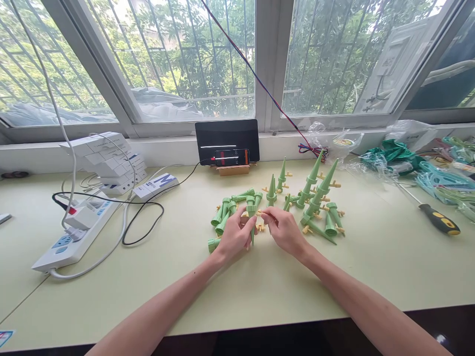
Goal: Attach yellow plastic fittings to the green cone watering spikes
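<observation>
My left hand (234, 231) is closed round a green plastic watering spike (251, 208), its tip pointing down. At the spike's right side, the fingertips of my right hand (285, 230) pinch a small yellow valve (259, 213); whether it is seated in the spike I cannot tell. Loose yellow valves (261, 228) lie on the table just below, partly hidden by my left fingers. Several green spikes without visible valves (221, 217) lie beside my left hand. Right of my hands, spikes with yellow valves (317, 197) stand stacked tip up, and others lie around them.
A tablet (226, 133) and a phone (232, 157) lean on a stand at the back. To the left are a power strip (79, 242), cables and stacked white boxes (111, 160). A screwdriver (440, 219) and plastic-wrapped items (445, 185) lie at the right.
</observation>
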